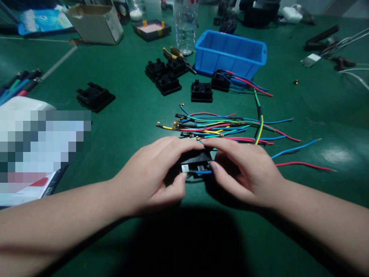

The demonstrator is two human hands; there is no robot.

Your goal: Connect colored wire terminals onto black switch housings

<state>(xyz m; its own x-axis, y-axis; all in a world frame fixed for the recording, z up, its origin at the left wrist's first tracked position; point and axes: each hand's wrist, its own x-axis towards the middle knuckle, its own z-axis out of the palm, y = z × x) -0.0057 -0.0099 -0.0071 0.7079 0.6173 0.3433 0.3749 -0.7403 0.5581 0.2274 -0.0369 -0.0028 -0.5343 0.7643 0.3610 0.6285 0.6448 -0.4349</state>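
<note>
Both hands hold one black plastic part (196,157) low over the green table, in the middle of the view. My left hand (157,169) grips its left side, thumb near a pale metal tab. On the right side, my right hand (248,169) has its thumb at a short blue wire (203,172) on the part. The forefingers nearly meet along its far edge. Blue and red wires (305,165) stick out to the right from behind my right hand. Just beyond the hands lies a bundle of coloured wires (213,125) with brass terminals.
Several black sockets (168,83), yellow-handled pliers (175,54) and a blue bin (230,54) stand farther back. A bottle (186,30) and a cardboard box (96,25) are behind. At left are a lone black socket (95,97), pens (21,84) and papers (49,154).
</note>
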